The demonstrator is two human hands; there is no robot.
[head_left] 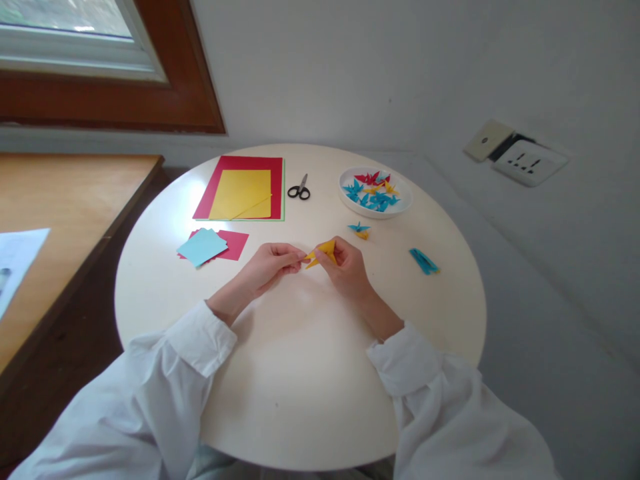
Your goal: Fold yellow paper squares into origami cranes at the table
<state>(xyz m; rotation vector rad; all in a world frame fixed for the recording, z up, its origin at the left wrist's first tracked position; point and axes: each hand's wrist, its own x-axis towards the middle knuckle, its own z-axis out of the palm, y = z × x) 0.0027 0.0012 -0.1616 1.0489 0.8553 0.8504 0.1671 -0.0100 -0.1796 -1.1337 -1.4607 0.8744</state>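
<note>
Between my two hands, above the middle of the round white table (300, 373), is a folded piece of yellow origami paper (325, 249) with narrow points. My left hand (275, 263) pinches the tip of one point on its left side. The wider part sits in the closed fingers of my right hand (349, 267), which hide some of it. Just beyond my right hand, a blue paper crane (359, 227) and a small yellow folded piece (363, 235) lie together. Farther right lie several narrow blue folded strips (424, 261), with a bit of yellow at one end.
A white dish (376, 212) holds several red, blue and yellow paper cranes. Black-handled scissors (299, 191) lie beside stacked red sheets (210, 193) and yellow sheets (243, 190). Light blue squares (203, 247) rest on pink-red squares (235, 245). A wooden desk (75, 193) stands left; a wall is behind.
</note>
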